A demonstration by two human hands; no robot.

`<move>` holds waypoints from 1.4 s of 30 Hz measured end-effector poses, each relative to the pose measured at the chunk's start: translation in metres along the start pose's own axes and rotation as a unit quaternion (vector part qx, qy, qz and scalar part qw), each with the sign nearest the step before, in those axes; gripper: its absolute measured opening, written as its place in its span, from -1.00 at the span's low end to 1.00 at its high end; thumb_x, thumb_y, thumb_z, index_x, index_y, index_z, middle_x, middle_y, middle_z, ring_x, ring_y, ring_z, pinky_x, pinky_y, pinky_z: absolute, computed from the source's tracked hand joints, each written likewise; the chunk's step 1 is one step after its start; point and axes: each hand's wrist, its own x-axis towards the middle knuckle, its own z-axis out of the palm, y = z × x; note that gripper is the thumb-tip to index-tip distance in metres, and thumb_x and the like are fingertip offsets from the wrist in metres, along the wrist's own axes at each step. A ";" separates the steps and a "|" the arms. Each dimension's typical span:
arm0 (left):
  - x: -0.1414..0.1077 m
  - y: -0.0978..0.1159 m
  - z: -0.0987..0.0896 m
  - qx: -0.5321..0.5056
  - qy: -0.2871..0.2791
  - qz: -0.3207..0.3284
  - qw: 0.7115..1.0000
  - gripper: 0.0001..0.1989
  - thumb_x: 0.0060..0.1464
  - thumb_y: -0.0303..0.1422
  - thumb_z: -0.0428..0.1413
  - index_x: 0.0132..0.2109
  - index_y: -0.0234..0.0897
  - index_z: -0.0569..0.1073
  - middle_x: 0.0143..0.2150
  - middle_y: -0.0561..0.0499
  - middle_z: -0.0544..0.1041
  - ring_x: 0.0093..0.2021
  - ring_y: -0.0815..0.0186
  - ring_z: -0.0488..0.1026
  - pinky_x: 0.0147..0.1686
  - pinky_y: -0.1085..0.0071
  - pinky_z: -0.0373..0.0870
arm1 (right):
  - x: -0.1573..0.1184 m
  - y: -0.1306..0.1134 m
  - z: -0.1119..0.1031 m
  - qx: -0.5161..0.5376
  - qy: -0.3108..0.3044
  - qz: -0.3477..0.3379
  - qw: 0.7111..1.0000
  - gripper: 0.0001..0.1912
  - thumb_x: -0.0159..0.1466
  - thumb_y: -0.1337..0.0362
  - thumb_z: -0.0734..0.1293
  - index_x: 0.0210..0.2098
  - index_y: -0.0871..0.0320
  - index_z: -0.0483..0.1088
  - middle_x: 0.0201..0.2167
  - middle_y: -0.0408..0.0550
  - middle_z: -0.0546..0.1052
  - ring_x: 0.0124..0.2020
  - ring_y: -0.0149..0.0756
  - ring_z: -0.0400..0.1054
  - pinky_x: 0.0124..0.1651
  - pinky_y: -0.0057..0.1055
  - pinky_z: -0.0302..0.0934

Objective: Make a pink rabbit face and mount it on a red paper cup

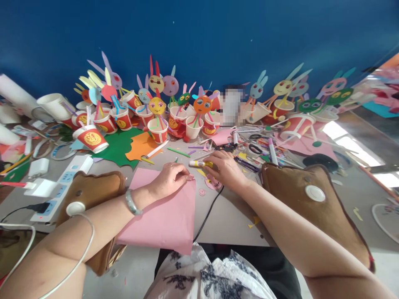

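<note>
My left hand [173,177], a bracelet on its wrist, rests over the upper right part of a pink paper sheet [168,211]. Its thumb and fingers are pinched together; whatever small pinkish piece may be between them I cannot make out. My right hand [227,169] has its fingers closed around the yellow end of a white-and-yellow glue stick [197,164], which points left towards my left hand. Under the right hand lies a pink paper circle with a drawn face [212,182], partly covered. Beside it is a small pink cutout [202,192].
Red-and-white paper cups [157,129] with paper rabbit figures line the blue wall. Scissors [255,148] and pens lie among scraps at right. Brown cushioned warmers [301,195] flank my arms. A power strip [64,187] sits left; a black cable [209,211] crosses the table.
</note>
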 end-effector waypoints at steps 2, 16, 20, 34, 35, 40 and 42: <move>-0.001 0.001 0.000 0.011 -0.009 0.001 1.000 -0.82 0.26 -0.28 0.19 -0.31 -0.25 0.53 -0.31 -0.02 0.64 -0.22 0.27 0.54 -0.14 0.37 0.40 | 0.000 -0.002 0.000 -0.001 -0.001 0.003 1.000 -0.81 0.37 0.20 0.31 -0.15 0.11 0.55 -0.21 0.06 0.57 -0.15 -0.08 0.39 -0.09 -0.21 0.11; -0.002 0.001 0.001 0.017 0.003 -0.001 1.000 -0.84 0.22 -0.38 0.16 -0.36 -0.25 0.44 -0.36 0.01 0.61 -0.28 0.29 0.51 -0.18 0.38 0.39 | 0.000 -0.003 0.006 0.009 0.004 0.015 1.000 -0.75 0.34 0.25 0.32 -0.03 0.13 0.53 -0.14 0.08 0.62 -0.12 -0.06 0.42 -0.05 -0.20 0.12; -0.003 0.004 0.000 -0.033 -0.004 -0.009 0.999 -0.85 0.22 -0.41 0.11 -0.36 -0.24 0.40 -0.34 0.01 0.60 -0.26 0.29 0.55 -0.20 0.40 0.43 | 0.000 -0.003 0.006 0.012 0.000 0.013 1.000 -0.74 0.33 0.25 0.32 -0.02 0.12 0.52 -0.13 0.07 0.62 -0.10 -0.06 0.44 -0.03 -0.19 0.13; -0.006 -0.006 0.002 -0.085 0.020 -0.053 0.995 -0.88 0.26 -0.35 0.08 -0.29 -0.24 0.38 -0.25 -0.02 0.59 -0.28 0.32 0.60 -0.35 0.49 0.47 | 0.001 -0.005 -0.001 0.026 0.013 -0.001 1.000 -0.75 0.37 0.16 0.30 -0.08 0.14 0.53 -0.16 0.09 0.63 -0.12 -0.04 0.47 -0.02 -0.14 0.19; -0.005 -0.004 0.001 -0.082 0.023 -0.051 0.995 -0.87 0.26 -0.35 0.09 -0.29 -0.24 0.38 -0.27 -0.01 0.59 -0.30 0.33 0.59 -0.35 0.48 0.47 | 0.001 -0.006 -0.002 0.036 0.025 -0.012 0.999 -0.75 0.38 0.16 0.29 -0.09 0.14 0.53 -0.15 0.09 0.63 -0.12 -0.05 0.47 -0.02 -0.14 0.19; -0.004 0.012 -0.006 -0.066 0.017 -0.025 0.997 -0.84 0.26 -0.32 0.13 -0.30 -0.27 0.42 -0.35 0.02 0.56 -0.37 0.38 0.50 -0.34 0.49 0.41 | -0.003 -0.021 -0.006 0.093 0.048 -0.094 0.990 -0.74 0.35 0.07 0.35 -0.10 0.09 0.54 -0.15 0.07 0.61 -0.08 -0.06 0.46 0.00 -0.13 0.20; -0.003 0.015 -0.009 -0.059 0.020 -0.008 0.998 -0.86 0.26 -0.33 0.12 -0.29 -0.26 0.43 -0.34 0.02 0.56 -0.36 0.37 0.48 -0.32 0.48 0.40 | -0.005 -0.030 -0.004 0.093 0.012 -0.115 0.989 -0.70 0.35 0.04 0.36 -0.07 0.09 0.54 -0.11 0.09 0.59 -0.06 -0.05 0.44 -0.02 -0.13 0.20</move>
